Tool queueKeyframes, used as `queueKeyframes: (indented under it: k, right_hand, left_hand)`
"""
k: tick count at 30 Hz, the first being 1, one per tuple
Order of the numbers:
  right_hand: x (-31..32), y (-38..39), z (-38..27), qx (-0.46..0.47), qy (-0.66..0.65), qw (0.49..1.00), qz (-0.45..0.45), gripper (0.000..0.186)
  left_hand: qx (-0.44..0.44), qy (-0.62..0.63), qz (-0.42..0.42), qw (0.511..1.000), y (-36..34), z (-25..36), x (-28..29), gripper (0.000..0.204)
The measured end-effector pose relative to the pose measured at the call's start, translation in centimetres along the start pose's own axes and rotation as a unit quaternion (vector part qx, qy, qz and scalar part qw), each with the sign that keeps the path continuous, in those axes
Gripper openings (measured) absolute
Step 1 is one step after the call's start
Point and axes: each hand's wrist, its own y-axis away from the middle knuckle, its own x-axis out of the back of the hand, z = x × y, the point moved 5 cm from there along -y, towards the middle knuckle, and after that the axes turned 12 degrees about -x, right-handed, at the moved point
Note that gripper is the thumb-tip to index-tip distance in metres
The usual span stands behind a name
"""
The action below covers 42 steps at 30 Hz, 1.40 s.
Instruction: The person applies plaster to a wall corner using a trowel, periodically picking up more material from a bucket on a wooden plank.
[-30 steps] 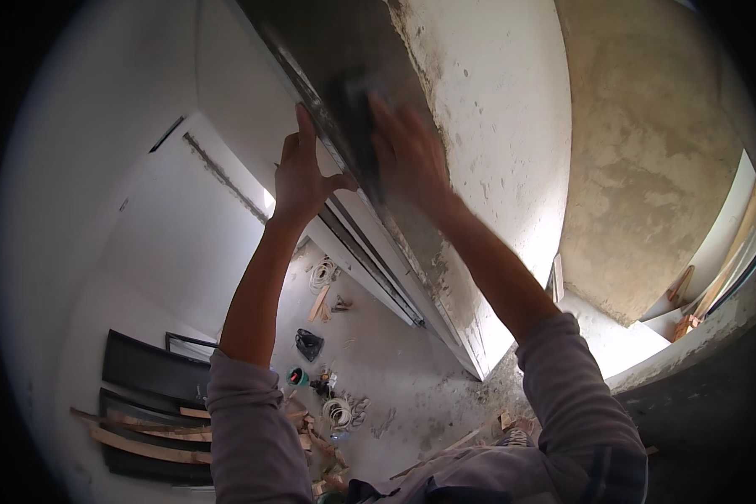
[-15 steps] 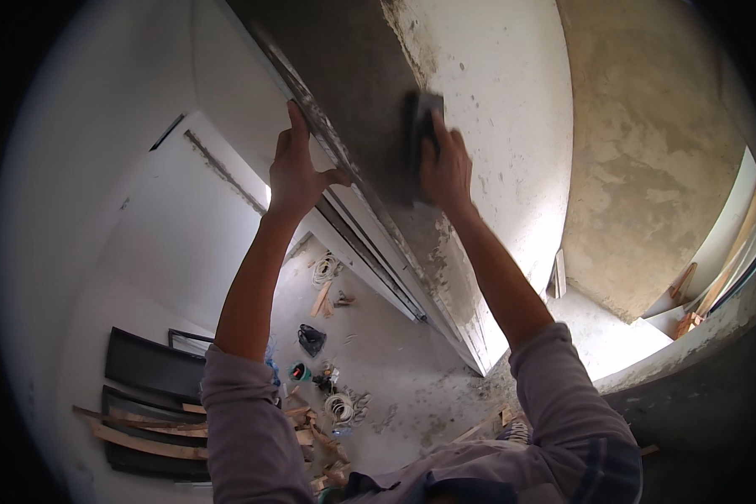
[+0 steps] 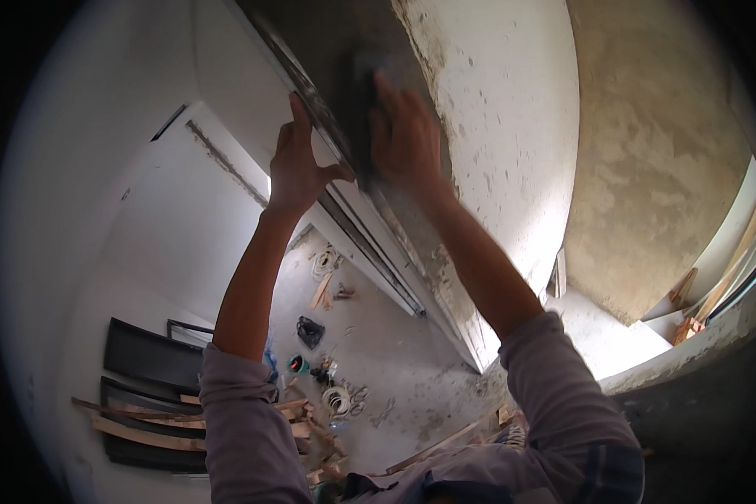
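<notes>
A long, shiny dark edge strip (image 3: 304, 82) bounds the dark-grey plaster band (image 3: 340, 29), bare toward one o'clock. The left hand (image 3: 299, 172) spreads thumb and forefinger along it; the right hand (image 3: 410, 139) curls around a blurred dark float (image 3: 362, 118), toward twelve.

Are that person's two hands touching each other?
Apart. The head view shows a strip of the dark smeared surface between the left hand and the right hand.
</notes>
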Motion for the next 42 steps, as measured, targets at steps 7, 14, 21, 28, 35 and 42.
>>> queueKeyframes:
  k: [7,14,21,28,35,42]
  right_hand:
    - [1.3,-7.6,1.9,-0.049,0.066,0.994,0.077,0.045]
    - [-1.2,-3.2,-3.6,0.088,0.011,0.996,-0.021,0.047]
    - [1.2,-11.6,-4.0,0.069,0.039,0.993,0.086,0.042]
    - [-0.1,-4.6,-2.1,0.047,0.037,0.998,-0.028,0.048]
    - [-1.0,-7.0,-4.6,0.101,0.046,0.994,0.011,0.046]
    - [0.9,-12.1,-5.7,0.072,0.015,0.995,0.068,0.049]
  left_hand:
    - [-0.03,0.012,0.018,0.999,-0.7,0.4,0.3,0.147]
    - [0.001,0.018,0.002,1.0,1.0,-0.4,1.5,0.144]
    - [-0.026,0.038,0.009,0.999,-1.2,1.0,0.1,0.144]
    - [-0.009,0.011,-0.01,1.0,0.3,0.0,1.3,0.149]
    - [-0.001,0.023,-0.006,1.0,-0.2,0.1,0.6,0.149]
    - [-0.022,0.036,0.008,0.999,-1.4,1.5,-0.1,0.148]
